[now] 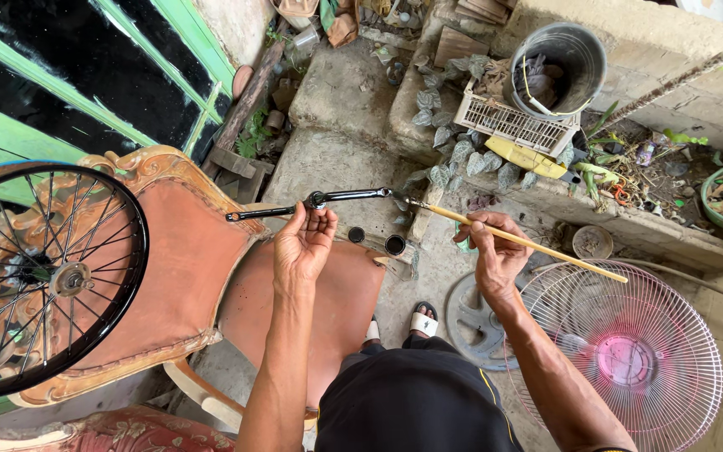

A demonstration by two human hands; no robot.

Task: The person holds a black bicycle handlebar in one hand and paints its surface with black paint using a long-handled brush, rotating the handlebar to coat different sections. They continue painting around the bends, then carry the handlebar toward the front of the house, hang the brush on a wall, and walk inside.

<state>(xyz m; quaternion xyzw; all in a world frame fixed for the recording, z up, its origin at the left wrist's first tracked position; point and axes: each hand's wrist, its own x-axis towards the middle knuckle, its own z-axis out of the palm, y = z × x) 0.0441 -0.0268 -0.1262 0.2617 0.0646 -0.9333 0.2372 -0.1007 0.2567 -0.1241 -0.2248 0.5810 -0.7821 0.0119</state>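
Observation:
My left hand [304, 248] holds a glossy black bicycle crank arm [311, 202] by its middle, level in front of me over an orange-brown chair. My right hand [498, 251] grips a thin paintbrush with a long pale wooden handle [516, 240]. The brush's dark tip touches the right end of the crank arm. Two small round black pots [376, 240] stand on the chair seat just below the crank.
A carved wooden chair [186, 276] with orange-brown cushion holds a black spoked bicycle wheel [39, 276] at the left. A fan with a pink-centred wire guard [629, 351] lies on the floor at right. Beyond are a metal bucket [564, 59], a white plastic crate [512, 124] and a concrete ledge.

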